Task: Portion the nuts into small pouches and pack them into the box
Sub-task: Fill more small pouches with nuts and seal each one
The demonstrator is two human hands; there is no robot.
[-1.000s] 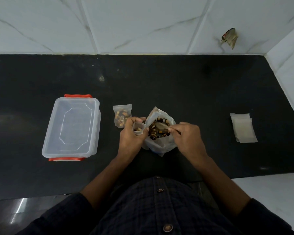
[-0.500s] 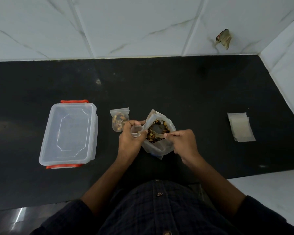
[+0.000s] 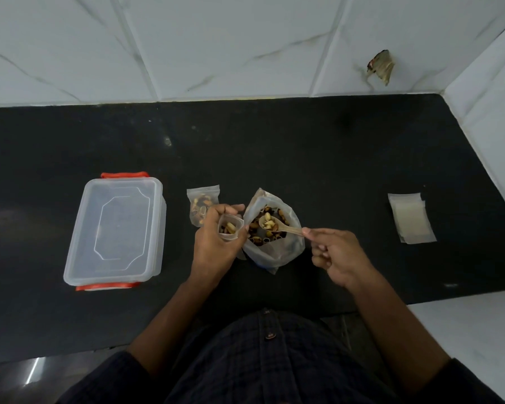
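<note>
Wall: white marble-look tiles (image 3: pixel 216 45) run behind the counter and turn the corner on the right; a torn brownish scrap (image 3: pixel 382 66) sticks to them near that corner.
Counter: black stone slab (image 3: pixel 318 147), matte, with a white ledge (image 3: pixel 464 322) at its near right.
Person: dark checked shirt (image 3: pixel 268 363) fills the bottom of the view, both forearms reaching out over the slab.
Box: clear plastic box (image 3: pixel 115 230) with red clips at its far and near ends, lid on, lying well left of the hands.
Nut bag: large clear bag (image 3: pixel 277 252) of mixed nuts standing open in the middle of the counter, between the two hands.
Empty pouches: flat stack of pouches (image 3: pixel 411 218) far to the right, apart from everything else.
Filled pouch: small zip pouch (image 3: pixel 202 205) with nuts inside, lying between the box and the bag, partly hidden behind the left hand.
Left hand: left hand (image 3: pixel 216 243) curled round a small open pouch (image 3: pixel 231 228), mouth up, a few nuts inside, touching the bag's left edge.
Right hand: right hand (image 3: pixel 337 256) pinches the handle end of a wooden spoon (image 3: pixel 276 225) between thumb and forefinger, other fingers curled.
Spoon load: the bowl carries pale nuts (image 3: pixel 267 223) and sits over the bag's mouth, just beside the held pouch.
</note>
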